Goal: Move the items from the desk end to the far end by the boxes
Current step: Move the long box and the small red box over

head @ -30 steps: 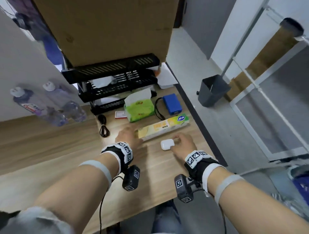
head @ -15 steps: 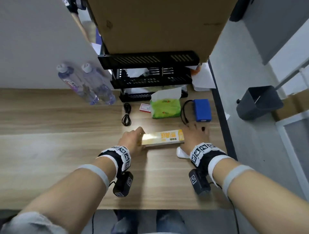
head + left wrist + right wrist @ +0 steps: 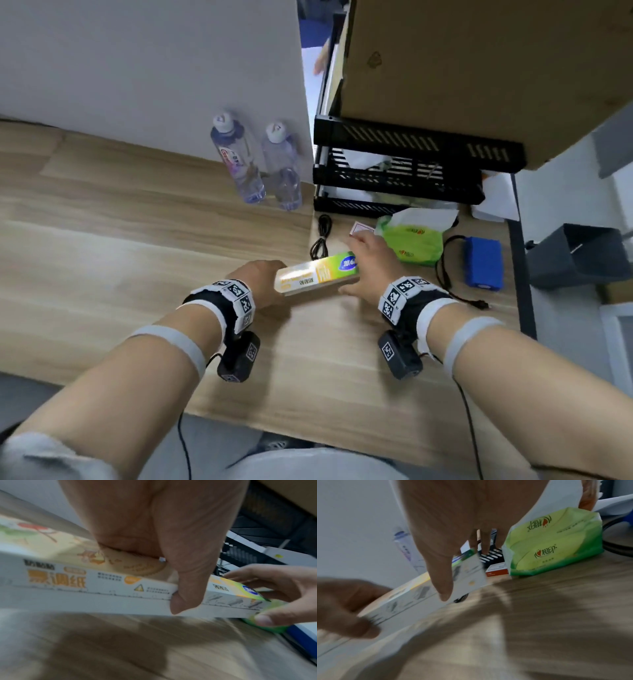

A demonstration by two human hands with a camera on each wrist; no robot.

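Head view shows the carton point(image 3: 317, 277) lifted off the surface point(image 3: 137, 246), left hand point(image 3: 262, 279) and right hand point(image 3: 368, 260) each clamping one end. Keep it level, both grips firm, clearing the cable point(image 3: 320, 240) and tissue pack point(image 3: 412, 245) while carrying it far.

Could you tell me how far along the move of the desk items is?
Nothing looks moved yet. In hand: left hand and right hand grip the long paper box. Left: green tissue pack, blue battery pack, black cable, small red-and-white box.
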